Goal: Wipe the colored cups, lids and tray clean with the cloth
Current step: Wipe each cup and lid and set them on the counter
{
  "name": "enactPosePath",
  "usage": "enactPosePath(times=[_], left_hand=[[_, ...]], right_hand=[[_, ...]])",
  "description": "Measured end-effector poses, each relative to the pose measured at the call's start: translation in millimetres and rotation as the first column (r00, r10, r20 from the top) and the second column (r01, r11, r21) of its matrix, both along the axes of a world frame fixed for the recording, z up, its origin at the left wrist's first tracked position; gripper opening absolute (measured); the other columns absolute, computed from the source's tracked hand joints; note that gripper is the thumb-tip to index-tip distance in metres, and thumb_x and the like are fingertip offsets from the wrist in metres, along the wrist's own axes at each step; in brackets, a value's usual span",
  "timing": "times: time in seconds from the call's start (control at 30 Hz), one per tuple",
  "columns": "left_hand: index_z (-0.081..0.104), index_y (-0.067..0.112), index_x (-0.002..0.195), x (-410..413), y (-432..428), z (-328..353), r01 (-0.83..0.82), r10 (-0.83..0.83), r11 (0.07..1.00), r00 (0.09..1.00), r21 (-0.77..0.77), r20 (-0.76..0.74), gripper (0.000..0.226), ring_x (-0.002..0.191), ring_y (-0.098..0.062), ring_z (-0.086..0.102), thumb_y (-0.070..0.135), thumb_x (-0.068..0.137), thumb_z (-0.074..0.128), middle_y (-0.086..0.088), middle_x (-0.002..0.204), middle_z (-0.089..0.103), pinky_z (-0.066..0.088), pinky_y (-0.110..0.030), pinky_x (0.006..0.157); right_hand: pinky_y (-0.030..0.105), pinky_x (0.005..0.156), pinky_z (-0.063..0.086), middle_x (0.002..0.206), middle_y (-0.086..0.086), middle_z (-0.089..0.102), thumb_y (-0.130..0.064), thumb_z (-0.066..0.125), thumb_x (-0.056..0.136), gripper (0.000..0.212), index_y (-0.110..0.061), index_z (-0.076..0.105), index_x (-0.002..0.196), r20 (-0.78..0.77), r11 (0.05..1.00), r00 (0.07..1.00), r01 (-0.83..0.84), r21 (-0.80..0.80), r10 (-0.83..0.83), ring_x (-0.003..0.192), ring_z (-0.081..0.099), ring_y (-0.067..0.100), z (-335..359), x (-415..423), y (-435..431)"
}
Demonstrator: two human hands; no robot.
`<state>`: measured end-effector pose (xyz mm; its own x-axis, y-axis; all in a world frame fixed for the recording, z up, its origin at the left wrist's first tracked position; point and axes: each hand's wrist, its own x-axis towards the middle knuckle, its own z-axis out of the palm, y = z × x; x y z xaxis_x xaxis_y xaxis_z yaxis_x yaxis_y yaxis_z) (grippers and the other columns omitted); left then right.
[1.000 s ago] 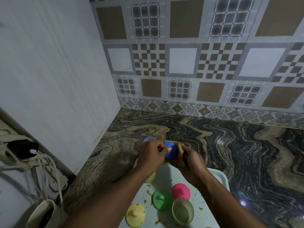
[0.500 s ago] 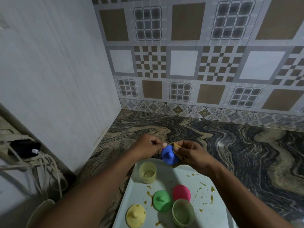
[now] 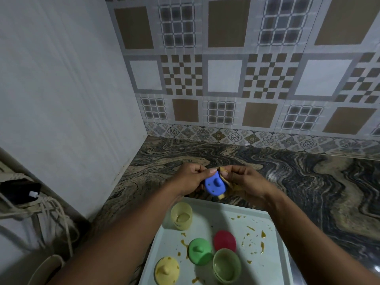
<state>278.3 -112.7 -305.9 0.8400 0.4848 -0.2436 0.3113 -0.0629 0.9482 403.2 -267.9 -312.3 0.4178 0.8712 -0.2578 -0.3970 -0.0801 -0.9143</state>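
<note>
A second ago I saw the round blue plastic lid (image 3: 216, 185) as a plain disc with its flat side toward the camera. Now it is turned so that its knob and small holes face me. The left hand (image 3: 189, 178) has slid off the lid's face and pinches its upper edge. The right hand (image 3: 246, 183) has brought the tan cloth (image 3: 225, 179) round behind the lid's right side. Both hands have risen clear of the far edge of the white tray (image 3: 226, 219), uncovering the pale yellow cup (image 3: 181, 215) at the tray's upper left corner.

A home kitchen corner: patterned wall tiles (image 3: 224, 79) above a swirled marble countertop (image 3: 308, 182).
</note>
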Motion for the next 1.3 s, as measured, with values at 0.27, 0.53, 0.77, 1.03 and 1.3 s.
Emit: enactPosePath(times=[0.27, 0.53, 0.77, 1.03, 1.3], left_hand=[[0.071, -0.002, 0.092, -1.7, -9.8, -20.1, -0.100, 0.100, 0.995, 0.995, -0.021, 0.003, 0.045, 0.069, -0.025, 0.065, 0.042, 0.088, 0.072, -0.023, 0.083, 0.070, 0.058, -0.037, 0.069], [0.050, 0.012, 0.060, 12.0, -16.9, 19.8, -0.026, 0.115, 0.948, 0.958, 0.318, -0.264, 0.059, 0.036, -0.023, 0.049, 0.062, 0.089, 0.059, -0.004, 0.042, 0.050, 0.041, -0.026, 0.045], [0.049, 0.007, 0.046, 19.0, -32.6, -3.2, -0.525, 0.547, 0.753, 0.834, 0.398, 0.065, 0.068, 0.073, -0.043, 0.064, 0.048, 0.100, 0.048, -0.016, 0.054, 0.054, 0.044, -0.041, 0.062], [0.045, 0.010, 0.053, 21.1, -25.1, 15.0, -0.347, 0.401, 0.869, 0.912, 0.351, -0.091, 0.064, 0.058, -0.034, 0.057, 0.055, 0.097, 0.048, -0.009, 0.054, 0.052, 0.039, -0.032, 0.055], [0.069, 0.005, 0.086, 17.1, -47.5, 1.8, -0.548, 0.561, 0.828, 0.818, 0.119, -0.130, 0.064, 0.074, -0.034, 0.065, 0.062, 0.097, 0.040, -0.015, 0.083, 0.069, 0.052, -0.039, 0.069]], right_hand=[[0.040, 0.066, 0.061, 0.118, 0.029, 0.068, -0.020, 0.063, 0.082, 0.046, 0.003, 0.064, 0.122, -0.335, 0.948, 0.902, 0.311, 0.068, -0.272, 0.089, 0.071, 0.035, -40.1, -46.0, -6.9], [0.037, 0.059, 0.058, 0.095, 0.025, 0.069, -0.017, 0.058, 0.092, 0.026, 0.003, 0.066, 0.107, -0.103, 0.997, 0.993, 0.067, 0.028, -0.064, 0.071, 0.069, 0.028, -9.5, -27.3, -2.2], [0.054, 0.086, 0.052, 0.109, 0.028, 0.070, -0.020, 0.059, 0.092, 0.038, 0.007, 0.066, 0.117, -0.362, 0.909, 0.858, 0.412, 0.064, -0.363, 0.091, 0.067, 0.039, -28.0, -60.6, 14.7], [0.037, 0.062, 0.056, 0.089, 0.019, 0.072, -0.019, 0.055, 0.097, 0.024, -0.001, 0.069, 0.104, -0.128, 0.967, 0.959, 0.255, -0.015, -0.254, 0.072, 0.069, 0.028, 0.5, -39.2, 7.0], [0.038, 0.057, 0.059, 0.086, 0.024, 0.072, -0.014, 0.050, 0.101, 0.028, 0.002, 0.071, 0.091, -0.198, 0.918, 0.897, 0.394, -0.047, -0.395, 0.065, 0.069, 0.032, -2.5, -54.5, 11.1]])
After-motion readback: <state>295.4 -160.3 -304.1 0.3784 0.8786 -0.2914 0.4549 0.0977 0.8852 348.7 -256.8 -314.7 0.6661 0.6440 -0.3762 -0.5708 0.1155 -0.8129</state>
